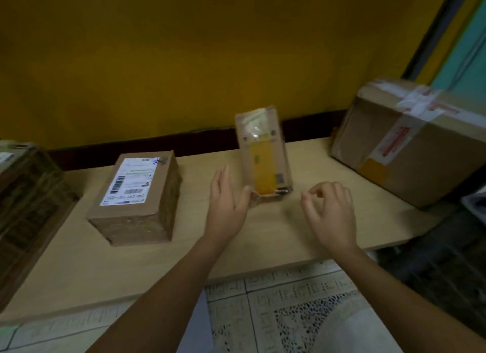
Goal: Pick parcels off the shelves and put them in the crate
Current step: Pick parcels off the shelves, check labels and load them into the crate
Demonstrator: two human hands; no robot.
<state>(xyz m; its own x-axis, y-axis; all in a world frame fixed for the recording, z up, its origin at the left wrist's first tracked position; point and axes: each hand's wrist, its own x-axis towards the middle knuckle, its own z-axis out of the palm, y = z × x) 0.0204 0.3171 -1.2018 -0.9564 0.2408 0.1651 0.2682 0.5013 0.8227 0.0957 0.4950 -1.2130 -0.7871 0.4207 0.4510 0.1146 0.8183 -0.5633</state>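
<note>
A yellow-fronted parcel [263, 160] sits between a labelled box [135, 195] and a taped box [410, 140].

A mustard wall [184, 50] backs a pale wooden shelf [79, 268] above patterned floor tiles [289, 300].

Stretched in from 6 o'clock on two bare forearms [168, 281]. Holding the left hand [226, 203] flat, fingers straight toward 12, thumb splayed toward 2. Carrying the right hand [331, 213] at its 3 o'clock, fingers loosely curled, thumb tip perhaps just off the forefinger.
</note>
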